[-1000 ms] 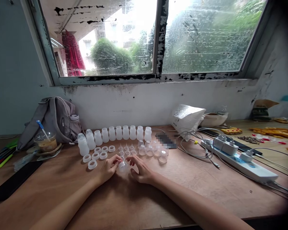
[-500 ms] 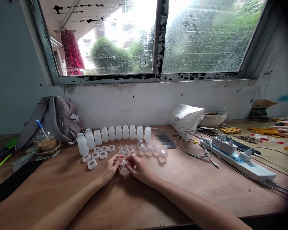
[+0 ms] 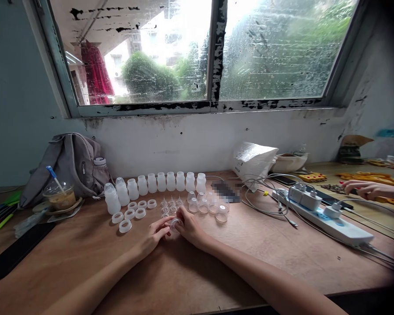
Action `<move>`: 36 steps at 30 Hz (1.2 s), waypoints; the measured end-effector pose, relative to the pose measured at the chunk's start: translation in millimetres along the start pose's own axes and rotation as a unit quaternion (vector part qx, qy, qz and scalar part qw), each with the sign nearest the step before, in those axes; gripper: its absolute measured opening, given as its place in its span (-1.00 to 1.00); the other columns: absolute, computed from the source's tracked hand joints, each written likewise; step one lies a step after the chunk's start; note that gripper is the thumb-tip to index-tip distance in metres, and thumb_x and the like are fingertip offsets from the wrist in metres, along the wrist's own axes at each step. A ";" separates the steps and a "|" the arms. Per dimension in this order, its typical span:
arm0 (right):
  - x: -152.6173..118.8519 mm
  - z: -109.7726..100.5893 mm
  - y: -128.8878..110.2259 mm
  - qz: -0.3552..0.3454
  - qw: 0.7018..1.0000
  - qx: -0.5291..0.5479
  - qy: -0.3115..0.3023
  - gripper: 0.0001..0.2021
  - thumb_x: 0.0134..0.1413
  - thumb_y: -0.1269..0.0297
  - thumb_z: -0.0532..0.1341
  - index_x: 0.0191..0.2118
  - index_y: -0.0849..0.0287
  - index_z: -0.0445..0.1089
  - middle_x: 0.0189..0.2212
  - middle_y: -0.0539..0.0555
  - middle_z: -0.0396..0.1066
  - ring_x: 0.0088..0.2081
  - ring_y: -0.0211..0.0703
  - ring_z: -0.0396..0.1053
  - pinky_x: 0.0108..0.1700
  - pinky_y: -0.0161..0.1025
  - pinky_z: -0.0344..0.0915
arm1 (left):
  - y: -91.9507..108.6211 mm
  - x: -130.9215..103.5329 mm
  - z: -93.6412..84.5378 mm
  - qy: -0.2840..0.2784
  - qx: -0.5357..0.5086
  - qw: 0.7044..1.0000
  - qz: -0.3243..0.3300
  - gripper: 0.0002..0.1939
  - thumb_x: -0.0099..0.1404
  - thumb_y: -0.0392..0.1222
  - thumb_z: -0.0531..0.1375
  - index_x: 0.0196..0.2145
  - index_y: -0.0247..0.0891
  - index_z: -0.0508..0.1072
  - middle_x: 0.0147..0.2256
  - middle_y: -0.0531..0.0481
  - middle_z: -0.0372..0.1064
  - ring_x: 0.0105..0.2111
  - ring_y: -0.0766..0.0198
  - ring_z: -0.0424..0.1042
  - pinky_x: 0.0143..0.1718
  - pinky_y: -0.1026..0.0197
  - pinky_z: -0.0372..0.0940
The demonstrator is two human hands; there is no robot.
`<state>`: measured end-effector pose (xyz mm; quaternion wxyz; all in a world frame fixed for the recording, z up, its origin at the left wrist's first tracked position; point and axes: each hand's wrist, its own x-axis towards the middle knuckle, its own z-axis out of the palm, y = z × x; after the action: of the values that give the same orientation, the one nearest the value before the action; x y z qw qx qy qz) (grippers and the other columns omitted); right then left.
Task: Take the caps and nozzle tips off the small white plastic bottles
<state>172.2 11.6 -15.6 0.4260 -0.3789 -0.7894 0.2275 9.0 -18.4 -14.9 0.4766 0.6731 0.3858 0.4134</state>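
1. On my remote feed, the right hand (image 3: 191,228), fingers spread a second ago, has closed thumb and fingertips on a clear piece (image 3: 174,225) in front of the bottles (image 3: 161,183).
2. The left hand (image 3: 153,234), half-curled, meets the piece's other side; whether it grips, I cannot tell.
3. I judge the work has become close fingertip handling.
4. A co-worker's hand (image 3: 364,189) has entered, well right of the bottles.
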 end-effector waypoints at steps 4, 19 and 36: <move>2.0 0.2 2.2 -0.002 1.000 -0.004 -0.005 -0.80 -0.32 0.55 -0.01 -0.52 0.13 -0.05 -0.61 -0.11 0.03 -0.57 -0.34 -0.01 -0.53 -0.38 -0.04 | -2.2 0.1 0.9 -0.018 -0.018 1.000 -0.012 -0.58 0.12 -0.21 0.06 -0.02 -0.25 0.29 -0.31 -0.04 0.35 -0.46 0.35 0.26 -0.38 0.25 0.20; -4.2 -8.0 -4.9 -0.035 0.998 0.035 -0.047 -0.89 -0.07 0.42 0.06 -0.33 0.16 0.18 -0.56 -0.07 0.17 -0.52 -0.34 0.12 -0.49 -0.40 0.05 | 11.3 -3.3 4.7 0.077 0.157 0.984 0.037 -0.73 0.14 -0.10 0.08 -0.20 -0.21 0.35 -0.40 0.02 0.40 -0.48 0.32 0.34 -0.44 0.31 0.22; -5.0 -15.3 -0.1 -0.113 0.990 0.007 -0.080 -0.91 0.03 0.30 0.06 -0.38 0.20 0.24 -0.53 -0.01 0.23 -0.52 -0.34 0.15 -0.48 -0.40 0.09 | 12.2 -2.6 -1.3 0.064 0.216 0.973 0.056 -0.72 0.21 -0.18 -0.06 -0.15 -0.23 0.28 -0.48 0.06 0.31 -0.53 0.36 0.26 -0.50 0.34 0.17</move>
<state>186.8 8.1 -9.9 0.3874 -0.2647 -0.8570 0.2130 8.4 -23.4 -3.5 0.2706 0.7528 0.4571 0.3888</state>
